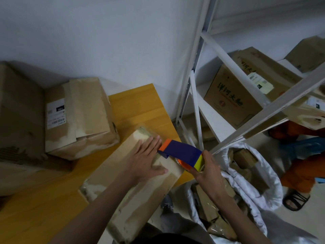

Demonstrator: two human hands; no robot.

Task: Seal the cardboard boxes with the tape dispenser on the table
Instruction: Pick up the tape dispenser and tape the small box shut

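A long flat cardboard box (133, 184) is lying diagonally across the yellow wooden table (140, 103), its near end and right corner overhanging the table's right edge. The left hand (146, 159) is lying flat and open on the box's top, fingers spread, pressing near the far right edge. The right hand (209, 171) is gripping the tape dispenser (182, 154) from its near side, fingers wrapped around the roll end. The dispenser, blue with an orange tip and a yellow patch, is sitting at the box's right edge, its orange tip just beside the left fingertips.

To the left, a taped box with a white shipping label (77, 117) is standing on the table, near the long box but apart from it. A larger box (19, 124) is crowding the far left side. Bare tabletop is showing behind the long box, up to the wall.

To the right of the table edge, a white sack (246, 182) full of small parcels is sitting on the floor close under the right hand. A white metal shelf (228, 85) holding printed cartons is standing beyond it. Another person's sandalled foot (295, 199) is resting on the floor at far right.
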